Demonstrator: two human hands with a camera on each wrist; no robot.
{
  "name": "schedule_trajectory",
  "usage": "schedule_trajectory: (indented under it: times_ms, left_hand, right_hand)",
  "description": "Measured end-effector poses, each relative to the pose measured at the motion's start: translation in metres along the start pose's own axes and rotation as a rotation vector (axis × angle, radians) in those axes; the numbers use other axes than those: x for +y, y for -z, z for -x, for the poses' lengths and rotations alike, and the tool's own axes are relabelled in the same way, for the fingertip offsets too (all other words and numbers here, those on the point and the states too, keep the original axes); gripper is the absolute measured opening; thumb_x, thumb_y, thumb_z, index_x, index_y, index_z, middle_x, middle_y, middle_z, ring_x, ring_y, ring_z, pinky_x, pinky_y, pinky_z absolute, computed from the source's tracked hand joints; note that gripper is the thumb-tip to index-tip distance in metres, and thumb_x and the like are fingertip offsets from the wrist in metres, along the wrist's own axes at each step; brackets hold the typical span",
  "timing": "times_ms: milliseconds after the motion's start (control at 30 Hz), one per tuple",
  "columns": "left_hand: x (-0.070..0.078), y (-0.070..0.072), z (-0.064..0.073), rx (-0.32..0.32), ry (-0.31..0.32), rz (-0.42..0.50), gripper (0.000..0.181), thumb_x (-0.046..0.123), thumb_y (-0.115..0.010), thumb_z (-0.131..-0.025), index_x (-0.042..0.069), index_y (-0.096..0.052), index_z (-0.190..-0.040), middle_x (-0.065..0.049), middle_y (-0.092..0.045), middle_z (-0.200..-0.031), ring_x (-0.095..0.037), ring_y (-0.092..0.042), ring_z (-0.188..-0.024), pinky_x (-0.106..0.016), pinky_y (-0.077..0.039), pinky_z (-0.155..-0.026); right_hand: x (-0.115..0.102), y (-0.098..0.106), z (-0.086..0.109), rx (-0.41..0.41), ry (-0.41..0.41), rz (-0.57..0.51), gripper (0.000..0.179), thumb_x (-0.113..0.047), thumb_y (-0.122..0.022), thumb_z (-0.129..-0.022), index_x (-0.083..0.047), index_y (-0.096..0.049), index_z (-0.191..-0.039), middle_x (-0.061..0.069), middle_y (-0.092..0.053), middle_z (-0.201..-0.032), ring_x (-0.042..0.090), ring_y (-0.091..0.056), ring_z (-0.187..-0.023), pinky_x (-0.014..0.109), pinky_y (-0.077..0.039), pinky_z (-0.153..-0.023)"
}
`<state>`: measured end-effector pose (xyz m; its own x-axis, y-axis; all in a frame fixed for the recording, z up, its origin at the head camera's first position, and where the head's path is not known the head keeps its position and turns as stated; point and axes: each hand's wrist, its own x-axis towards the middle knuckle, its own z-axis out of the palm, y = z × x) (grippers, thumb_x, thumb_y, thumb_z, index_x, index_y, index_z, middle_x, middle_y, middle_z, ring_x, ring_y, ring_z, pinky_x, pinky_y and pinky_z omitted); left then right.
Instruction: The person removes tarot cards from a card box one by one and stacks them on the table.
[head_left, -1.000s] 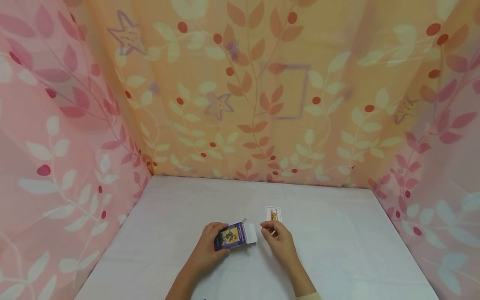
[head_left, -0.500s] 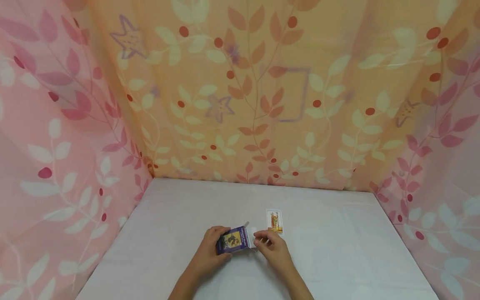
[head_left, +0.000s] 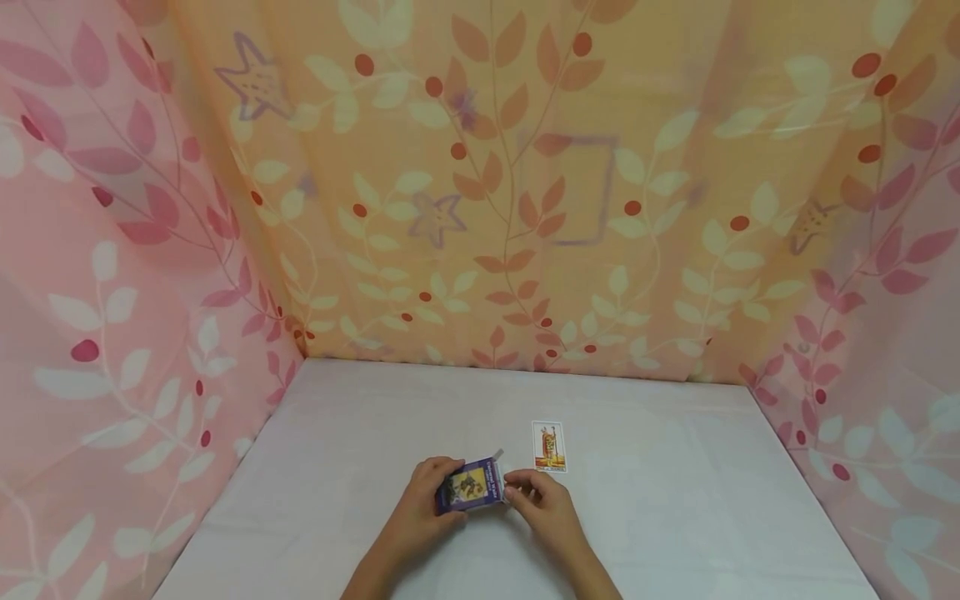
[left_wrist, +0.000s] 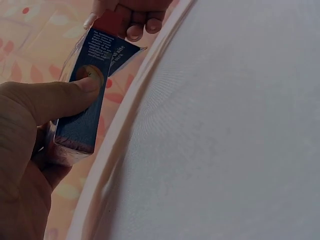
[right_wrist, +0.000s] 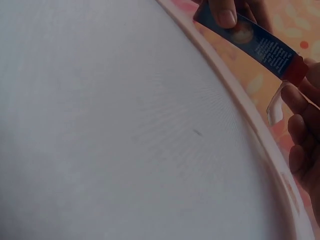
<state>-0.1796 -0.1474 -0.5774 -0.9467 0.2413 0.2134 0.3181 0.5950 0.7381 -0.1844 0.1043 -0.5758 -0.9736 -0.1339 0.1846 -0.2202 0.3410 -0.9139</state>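
Observation:
My left hand (head_left: pixel 422 507) grips a small purple-blue card box (head_left: pixel 468 485) with a yellow picture on its front. In the left wrist view, the thumb presses the narrow side of the box (left_wrist: pixel 75 127), and a triangular side flap (left_wrist: pixel 125 56) sticks out near its end. My right hand (head_left: pixel 551 510) is at the box's open end, thumb and index finger pinching the end flap. The right wrist view shows the red end part (right_wrist: pixel 296 70) by these fingertips. One picture card (head_left: pixel 549 447) lies face up on the table beyond the right hand.
A white cloth covers the table (head_left: pixel 360 417). Patterned curtains stand at the back (head_left: pixel 480 208), left (head_left: pixel 150 292) and right (head_left: pixel 885 333).
My right hand has moved left from beside the card to the box's end flap, which now lies closer to the box. The card shows fully. The left hand still holds the box.

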Motion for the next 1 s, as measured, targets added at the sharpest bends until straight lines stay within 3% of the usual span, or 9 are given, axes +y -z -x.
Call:
schedule_trajectory:
  times_ms: [300,533,1000]
  left_hand:
    - [0.0019,0.0003,-0.0012,0.019,-0.053,0.003,0.078,0.016,-0.091,-0.072,0.017,-0.058,-0.143,0.009,-0.054,-0.136,-0.017,-0.048,-0.129,-0.051,-0.044,-0.110]
    - [0.0023,-0.0014,-0.0004,0.023,-0.071,0.001,0.078,0.017,-0.092,-0.072,0.019,-0.058,-0.142,0.009,-0.055,-0.135,-0.016,-0.048,-0.128,-0.049,-0.044,-0.110]
    - [0.0012,-0.0046,-0.0001,0.022,-0.105,0.003,0.078,0.016,-0.093,-0.071,0.021,-0.059,-0.141,0.011,-0.053,-0.136,-0.014,-0.048,-0.130,-0.045,-0.046,-0.111]
  right_hand:
    - [-0.0022,0.0010,-0.0009,-0.013,-0.041,0.005,0.021,-0.034,-0.079,-0.089,-0.021,-0.075,-0.106,-0.009,-0.069,-0.091,0.009,-0.057,-0.079,0.021,-0.049,-0.067]
    - [-0.0031,0.0025,-0.0013,-0.027,-0.044,0.034,0.022,-0.034,-0.080,-0.088,-0.022,-0.075,-0.106,-0.009,-0.068,-0.089,0.009,-0.056,-0.077,0.021,-0.049,-0.065]
    - [-0.0016,0.0004,-0.0027,-0.021,-0.090,0.033,0.022,-0.016,-0.082,-0.085,-0.017,-0.073,-0.105,-0.007,-0.068,-0.086,0.011,-0.059,-0.077,0.021,-0.052,-0.066]
